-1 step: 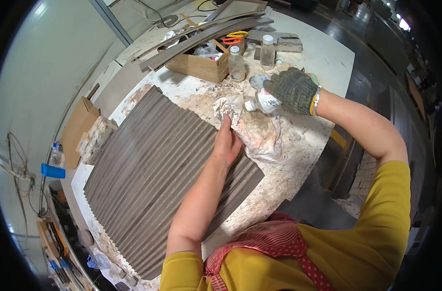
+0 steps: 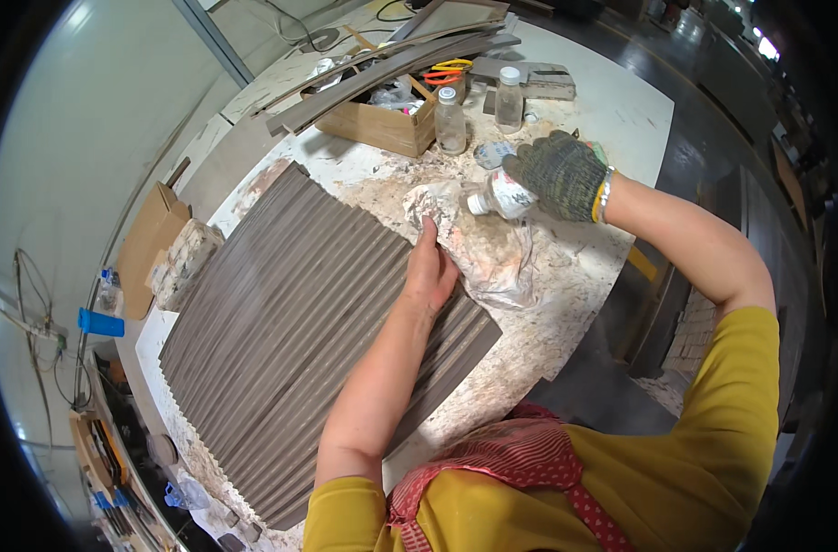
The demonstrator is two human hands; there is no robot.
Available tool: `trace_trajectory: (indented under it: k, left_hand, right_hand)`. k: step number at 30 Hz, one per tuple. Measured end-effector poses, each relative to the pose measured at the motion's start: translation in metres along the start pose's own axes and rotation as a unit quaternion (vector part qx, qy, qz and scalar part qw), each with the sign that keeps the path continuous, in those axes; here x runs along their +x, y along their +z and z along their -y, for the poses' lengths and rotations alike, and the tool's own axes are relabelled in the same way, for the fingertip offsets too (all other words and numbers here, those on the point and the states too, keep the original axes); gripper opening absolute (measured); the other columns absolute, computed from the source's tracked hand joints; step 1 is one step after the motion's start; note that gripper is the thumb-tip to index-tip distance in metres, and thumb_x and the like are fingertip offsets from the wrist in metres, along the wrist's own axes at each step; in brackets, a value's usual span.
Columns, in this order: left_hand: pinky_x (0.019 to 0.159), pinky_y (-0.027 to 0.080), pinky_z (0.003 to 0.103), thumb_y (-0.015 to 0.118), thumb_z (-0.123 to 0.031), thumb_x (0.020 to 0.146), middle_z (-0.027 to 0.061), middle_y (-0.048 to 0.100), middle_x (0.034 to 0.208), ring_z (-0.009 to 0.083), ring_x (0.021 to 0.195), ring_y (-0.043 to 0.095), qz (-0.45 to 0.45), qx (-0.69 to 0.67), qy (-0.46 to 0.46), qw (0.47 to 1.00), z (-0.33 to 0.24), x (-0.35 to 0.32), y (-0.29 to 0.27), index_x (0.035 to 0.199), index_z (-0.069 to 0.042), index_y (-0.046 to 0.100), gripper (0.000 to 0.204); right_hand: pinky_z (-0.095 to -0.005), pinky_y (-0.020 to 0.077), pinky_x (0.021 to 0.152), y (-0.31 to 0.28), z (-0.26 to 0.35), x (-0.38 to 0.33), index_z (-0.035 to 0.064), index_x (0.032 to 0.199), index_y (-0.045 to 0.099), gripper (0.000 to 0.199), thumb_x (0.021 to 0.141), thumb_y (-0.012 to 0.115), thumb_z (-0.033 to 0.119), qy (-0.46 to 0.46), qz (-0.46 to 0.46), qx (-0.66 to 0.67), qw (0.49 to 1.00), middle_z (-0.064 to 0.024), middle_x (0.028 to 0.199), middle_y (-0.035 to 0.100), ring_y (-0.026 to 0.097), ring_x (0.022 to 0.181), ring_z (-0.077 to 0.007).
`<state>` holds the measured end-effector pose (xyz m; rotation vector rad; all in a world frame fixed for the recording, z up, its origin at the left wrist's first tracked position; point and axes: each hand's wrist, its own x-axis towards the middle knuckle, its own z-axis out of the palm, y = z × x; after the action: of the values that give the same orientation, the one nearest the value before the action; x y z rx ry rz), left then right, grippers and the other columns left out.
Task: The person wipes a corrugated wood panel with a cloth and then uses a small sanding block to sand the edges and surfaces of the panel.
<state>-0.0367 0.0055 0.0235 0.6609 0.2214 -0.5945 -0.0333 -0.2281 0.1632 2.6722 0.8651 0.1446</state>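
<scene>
In my gloved right hand (image 2: 559,177) is a small clear plastic bottle (image 2: 511,195) with a white label, tipped so its white-capped end points left and down. Below that end lies a crumpled, stained white cloth (image 2: 497,253), spread partly over the tabletop. My bare left hand (image 2: 432,271) grips the cloth's left side, thumb pointing up. That hand sits at the right edge of a wide layer of grey-brown strips (image 2: 281,322), laid side by side. My left forearm crosses over the strips, and most of the left fingers are hidden.
A cardboard box (image 2: 373,127) of odds and ends, with long strips across it, stands at the back. Beside it are orange-handled scissors (image 2: 442,77) and two clear bottles (image 2: 450,129). A wrapped bundle (image 2: 187,262) and a blue cup (image 2: 100,323) are on the left.
</scene>
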Motion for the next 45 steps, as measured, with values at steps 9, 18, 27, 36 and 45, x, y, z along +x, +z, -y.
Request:
trace_trajectory:
  k: [9,18,27,36,45]
  left_hand:
    - [0.119,0.035,0.05,0.035,-0.043,0.11,0.0157,0.044,0.153,0.0312,0.139,0.045,-0.053,-0.02,0.027,0.998,0.003,0.003,0.007,0.15,-0.001,0.036,0.057]
    - [0.121,0.031,0.052,0.03,-0.045,0.11,0.0164,0.042,0.156,0.0332,0.144,0.041,-0.028,-0.073,0.005,0.997,0.004,-0.002,0.004,0.151,-0.002,0.037,0.06]
    - [0.122,0.027,0.05,0.028,-0.043,0.111,0.0144,0.042,0.157,0.0324,0.146,0.038,-0.006,-0.142,0.046,0.989,-0.009,-0.009,0.017,0.153,-0.003,0.035,0.059]
    - [0.118,0.036,0.049,0.035,-0.042,0.11,0.0161,0.049,0.151,0.0325,0.138,0.048,-0.054,-0.208,0.123,0.969,-0.042,-0.052,0.001,0.146,-0.001,0.044,0.055]
    - [0.117,0.035,0.057,0.034,-0.038,0.109,0.0208,0.043,0.154,0.0387,0.139,0.044,0.106,-0.199,0.333,0.916,-0.126,-0.203,-0.107,0.149,-0.003,0.041,0.053]
  right_hand:
    - [-0.0486,0.0524,0.076,0.011,0.008,-0.038,0.0055,0.112,0.063,0.041,0.075,0.071,0.021,0.003,0.003,0.064,0.998,-0.0169,0.095,0.068,0.069,0.086,-0.0345]
    - [-0.047,0.0511,0.092,0.05,0.013,-0.067,0.0042,0.133,0.057,0.073,0.076,0.078,0.046,0.121,0.023,0.194,0.973,-0.019,0.118,0.067,0.066,0.108,-0.0363]
    - [-0.0428,0.0473,0.103,0.103,0.015,-0.061,0.0021,0.144,0.047,0.092,0.076,0.08,0.054,0.273,-0.082,0.432,0.856,-0.021,0.133,0.062,0.061,0.122,-0.0349]
    - [-0.0382,0.0527,0.092,0.217,-0.049,0.044,0.0043,0.131,0.054,0.071,0.072,0.089,0.025,0.385,-0.373,0.537,0.651,-0.0133,0.12,0.068,0.066,0.105,-0.0241]
    - [-0.0372,0.0473,0.102,0.246,-0.035,0.033,0.0018,0.143,0.045,0.083,0.075,0.088,0.019,0.428,-0.331,0.516,0.664,-0.0148,0.134,0.061,0.06,0.122,-0.0259]
